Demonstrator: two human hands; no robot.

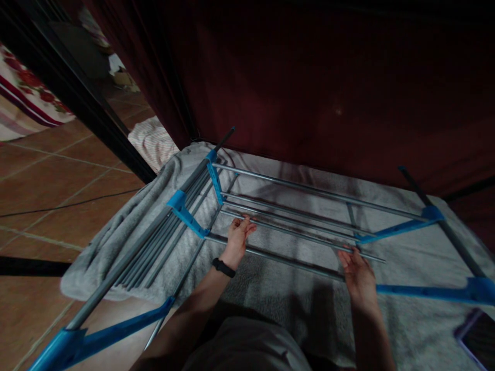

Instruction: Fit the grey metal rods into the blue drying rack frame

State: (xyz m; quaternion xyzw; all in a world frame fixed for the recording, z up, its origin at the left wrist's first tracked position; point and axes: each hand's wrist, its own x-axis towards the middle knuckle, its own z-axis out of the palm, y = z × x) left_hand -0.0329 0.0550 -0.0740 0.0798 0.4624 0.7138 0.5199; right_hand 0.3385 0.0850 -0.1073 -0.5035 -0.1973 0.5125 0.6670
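Observation:
A partly built rack frame of grey metal tubes and blue plastic joints stands over a grey blanket. Both my hands grip one thin metal rod that lies across the inside of the frame. My left hand, with a black band on its wrist, pinches the rod near its left end. Toward the other end, my right hand has its fingers and thumb closed on the same rod. The rod's right tip sticks out past that hand, unattached. Other crossbars run between the blue side joints.
Several loose rods lie side by side on the blanket at left. A phone rests at lower right. A dark red curtain hangs behind. A tiled floor and a black post are on the left.

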